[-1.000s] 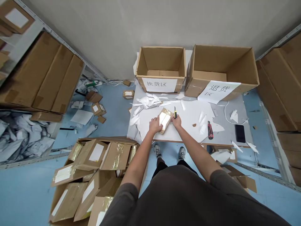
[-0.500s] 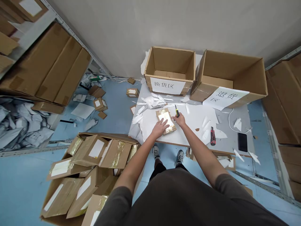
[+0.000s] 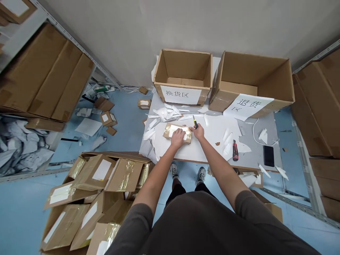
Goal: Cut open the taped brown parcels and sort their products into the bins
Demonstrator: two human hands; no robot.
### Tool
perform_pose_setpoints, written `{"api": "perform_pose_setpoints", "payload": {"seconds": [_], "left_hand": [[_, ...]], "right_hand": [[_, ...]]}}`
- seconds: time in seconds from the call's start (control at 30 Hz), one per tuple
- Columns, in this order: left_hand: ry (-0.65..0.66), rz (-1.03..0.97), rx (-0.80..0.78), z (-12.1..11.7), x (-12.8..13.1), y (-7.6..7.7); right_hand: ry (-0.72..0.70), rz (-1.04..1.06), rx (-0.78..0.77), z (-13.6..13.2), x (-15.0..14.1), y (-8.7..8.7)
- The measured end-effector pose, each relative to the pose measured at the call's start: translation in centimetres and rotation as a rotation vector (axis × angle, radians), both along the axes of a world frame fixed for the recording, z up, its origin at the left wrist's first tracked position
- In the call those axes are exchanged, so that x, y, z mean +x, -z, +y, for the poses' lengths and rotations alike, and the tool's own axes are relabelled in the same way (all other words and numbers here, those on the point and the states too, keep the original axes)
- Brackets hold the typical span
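Note:
A small taped cardboard box (image 3: 166,131) with a white label lies lengthwise on the white-covered table. My left hand (image 3: 177,137) grips it from above, fingers bent over the label and hiding part of it. In my right hand (image 3: 198,131) is a yellow and black utility knife (image 3: 196,123), its tip pointing up and away from me. The fingers of that hand are at the box's right end; whether they touch it I cannot tell. A second utility knife (image 3: 235,150), red and black, lies farther right.
Behind the work area stand two big open cartons, the left one (image 3: 183,67) and the right one (image 3: 255,76), bearing handwritten paper signs. Paper scraps (image 3: 164,113) litter the table. A phone (image 3: 268,156) lies at the right. A large carton of parcels (image 3: 127,173) stands lower left.
The small box has turned from slanting to lying nearly crosswise. My left hand has turned with it, its fingers closer together. The right hand still holds the knife. The whole view has shifted slightly.

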State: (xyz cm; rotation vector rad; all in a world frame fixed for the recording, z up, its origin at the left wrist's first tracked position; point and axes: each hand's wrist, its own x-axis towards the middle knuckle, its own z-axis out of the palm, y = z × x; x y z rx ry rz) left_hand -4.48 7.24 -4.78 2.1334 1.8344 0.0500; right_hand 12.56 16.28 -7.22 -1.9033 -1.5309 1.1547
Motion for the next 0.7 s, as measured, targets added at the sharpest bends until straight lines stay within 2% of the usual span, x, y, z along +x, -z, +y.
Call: {"api": "perform_pose_setpoints", "payload": {"seconds": [0.1, 0.17, 0.23, 0.33, 0.43, 0.5, 0.6, 0.7], "left_hand": [[-0.045, -0.001, 0.003, 0.9, 0.7, 0.3], [-0.044, -0.004, -0.027, 1.2, 0.8, 0.5], [-0.039, -0.006, -0.05, 1.4, 0.7, 0.8], [-0.034, -0.006, -0.058, 1.4, 0.6, 1.2], [-0.032, -0.003, -0.06, 1.3, 0.5, 1.4], [-0.029, 0.001, -0.061, 1.3, 0.6, 1.4], [-0.038, 0.008, -0.068, 1.3, 0.7, 1.2], [-0.06, 0.017, -0.089, 1.2, 0.8, 0.9]], "right_hand": [[-0.037, 0.114, -0.035, -0.2, 2.6, -1.5], [-0.168, 0.149, -0.139, -1.2, 5.0, -2.3], [-0.332, 0.081, -0.21, -2.2, 7.1, -2.9], [-0.572, -0.132, -0.158, -2.6, 8.9, -3.2], [-0.762, -0.322, -0.043, -1.8, 8.5, -3.3], [-0.84, -0.428, -0.023, -1.0, 7.5, -3.4], [-0.907, -0.525, -0.031, 0.1, 6.3, -3.8], [-0.95, -0.552, -0.048, 0.5, 6.2, -4.3]]}}
